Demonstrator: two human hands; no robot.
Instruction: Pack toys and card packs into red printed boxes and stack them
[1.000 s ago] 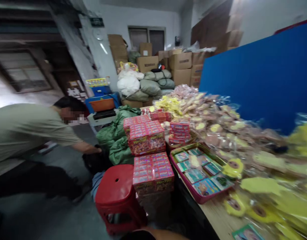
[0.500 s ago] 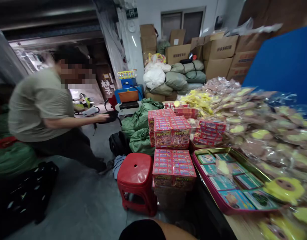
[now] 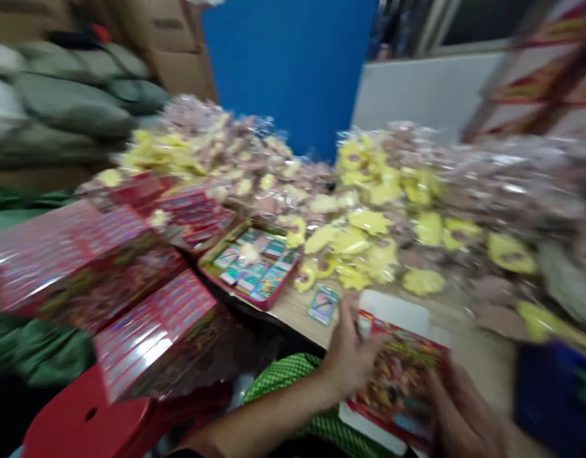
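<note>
A red printed cardboard box [image 3: 400, 375] with white flaps sticking out at its top and bottom is held low in front of me, over the table's near edge. My left hand [image 3: 347, 359] grips its left edge. Around its lower right side my right hand [image 3: 464, 410] is closed, blurred, with some fingers hidden. Just beyond my left hand a small picture card [image 3: 323, 305] lies on the wooden table [image 3: 293, 312]. A pink-rimmed tray [image 3: 264, 302] to the left holds several cards in small stacks.
Yellow and brown bagged pieces [image 3: 354, 245] are heaped across the table. Wrapped stacks of red boxes [image 3: 154, 331] stand at left, beside a red stool [image 3: 88, 413]. A dark blue item [image 3: 555, 388] lies at right. A blue panel [image 3: 288, 70] rises behind.
The view has swung right, from the co-worker and floor to the table. Both my hands and the red printed box now show; neither hand was visible before.
</note>
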